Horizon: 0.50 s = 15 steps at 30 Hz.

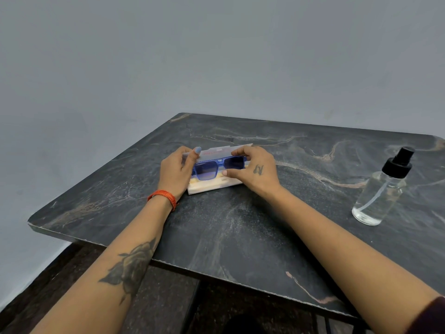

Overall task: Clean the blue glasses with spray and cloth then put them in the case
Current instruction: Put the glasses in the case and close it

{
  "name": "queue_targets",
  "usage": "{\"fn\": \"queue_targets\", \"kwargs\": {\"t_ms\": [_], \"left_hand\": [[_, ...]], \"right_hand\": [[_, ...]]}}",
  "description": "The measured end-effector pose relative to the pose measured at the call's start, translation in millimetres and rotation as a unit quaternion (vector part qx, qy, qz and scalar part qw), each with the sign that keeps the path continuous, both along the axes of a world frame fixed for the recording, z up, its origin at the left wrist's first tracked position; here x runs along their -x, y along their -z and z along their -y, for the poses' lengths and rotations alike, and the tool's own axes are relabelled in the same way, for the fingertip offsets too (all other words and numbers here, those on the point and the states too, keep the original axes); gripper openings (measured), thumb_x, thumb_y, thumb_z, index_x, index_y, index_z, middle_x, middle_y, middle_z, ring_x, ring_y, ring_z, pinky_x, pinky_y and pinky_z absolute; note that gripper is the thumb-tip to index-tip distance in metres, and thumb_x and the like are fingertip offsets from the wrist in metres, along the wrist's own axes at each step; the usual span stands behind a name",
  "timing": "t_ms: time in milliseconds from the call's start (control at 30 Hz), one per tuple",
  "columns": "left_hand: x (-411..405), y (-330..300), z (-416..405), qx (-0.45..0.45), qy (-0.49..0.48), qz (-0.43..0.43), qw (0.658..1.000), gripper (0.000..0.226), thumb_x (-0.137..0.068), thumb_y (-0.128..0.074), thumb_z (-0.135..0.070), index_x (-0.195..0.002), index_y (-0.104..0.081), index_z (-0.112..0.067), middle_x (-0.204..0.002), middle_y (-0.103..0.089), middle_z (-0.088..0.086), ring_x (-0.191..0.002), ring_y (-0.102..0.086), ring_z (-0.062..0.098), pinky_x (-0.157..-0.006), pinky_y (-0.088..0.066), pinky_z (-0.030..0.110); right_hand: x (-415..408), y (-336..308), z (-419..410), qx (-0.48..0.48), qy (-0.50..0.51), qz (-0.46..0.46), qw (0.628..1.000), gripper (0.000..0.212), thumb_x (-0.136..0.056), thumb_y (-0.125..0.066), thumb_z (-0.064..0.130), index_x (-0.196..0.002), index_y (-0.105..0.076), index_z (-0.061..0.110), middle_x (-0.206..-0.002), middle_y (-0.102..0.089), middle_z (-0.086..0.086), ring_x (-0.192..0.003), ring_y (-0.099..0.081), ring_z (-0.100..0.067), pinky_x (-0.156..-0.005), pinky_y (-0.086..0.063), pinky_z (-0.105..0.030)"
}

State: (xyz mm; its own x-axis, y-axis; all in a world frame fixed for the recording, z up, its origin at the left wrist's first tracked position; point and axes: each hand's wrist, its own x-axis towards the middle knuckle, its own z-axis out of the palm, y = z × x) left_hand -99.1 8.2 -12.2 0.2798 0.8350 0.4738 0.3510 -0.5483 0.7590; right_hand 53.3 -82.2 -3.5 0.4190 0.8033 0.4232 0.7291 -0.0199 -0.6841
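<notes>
1. At the middle of the dark marbled counter (228,237), the blue glasses (218,168) sit folded over the open clear case (212,184), held between both hands.
2. The left hand (175,173) curls its fingers round the left end of the frame, thumb up along the case lid; an orange bracelet (163,196) rings that wrist.
3. The right hand (256,169) pinches the right end, forefinger on top, thumb below the lens.
4. Well apart, at the right edge, a clear spray bottle (382,189) with a black cap stands upright.
</notes>
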Motion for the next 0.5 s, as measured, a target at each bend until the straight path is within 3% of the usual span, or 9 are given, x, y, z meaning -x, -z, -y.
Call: {"fn": "queue_targets", "kwargs": {"t_ms": [100,200,333,500], "left_hand": [[-0.6,0.2,-0.4,-0.007,0.001,-0.004,1.000,0.035,-0.092,-0.048,-0.038,-0.093,-0.064,-0.007,-0.098,-0.066,0.011,-0.085,-0.054,0.015,-0.063,-0.038,0.020],[-0.3,0.2,-0.6,-0.004,0.002,-0.006,1.000,0.035,-0.091,-0.048,-0.038,-0.094,-0.064,-0.007,-0.098,-0.067,0.012,-0.085,-0.055,0.016,-0.070,-0.038,0.025],[-0.3,-0.4,0.6,-0.007,0.005,-0.007,1.000,0.033,-0.091,-0.049,-0.037,-0.094,-0.064,-0.007,-0.094,-0.065,0.009,-0.084,-0.054,0.016,-0.069,-0.037,0.025],[0.0,0.2,-0.4,-0.017,0.007,-0.010,1.000,0.033,-0.091,-0.049,-0.037,-0.092,-0.064,-0.008,-0.087,-0.062,0.004,-0.079,-0.052,0.016,-0.061,-0.037,0.018]], "right_hand": [[2.9,0.5,2.0,-0.019,-0.004,-0.004,1.000,0.035,-0.068,-0.079,0.032,-0.100,-0.068,0.023,-0.102,-0.066,0.001,-0.099,-0.056,-0.013,-0.085,-0.039,-0.023],[6.9,2.6,1.3,-0.036,-0.005,0.009,0.999,0.028,-0.071,-0.075,0.033,-0.098,-0.070,0.029,-0.099,-0.069,0.003,-0.099,-0.056,-0.014,-0.090,-0.044,-0.033],[10.7,6.2,-0.9,-0.047,0.004,0.032,0.998,0.028,-0.072,-0.070,0.038,-0.100,-0.068,0.035,-0.100,-0.067,0.004,-0.099,-0.057,-0.016,-0.089,-0.045,-0.043],[13.7,8.9,-0.7,-0.053,0.028,0.075,0.995,0.024,-0.073,-0.072,0.030,-0.097,-0.069,0.032,-0.097,-0.063,0.004,-0.092,-0.057,-0.015,-0.085,-0.046,-0.041]]}}
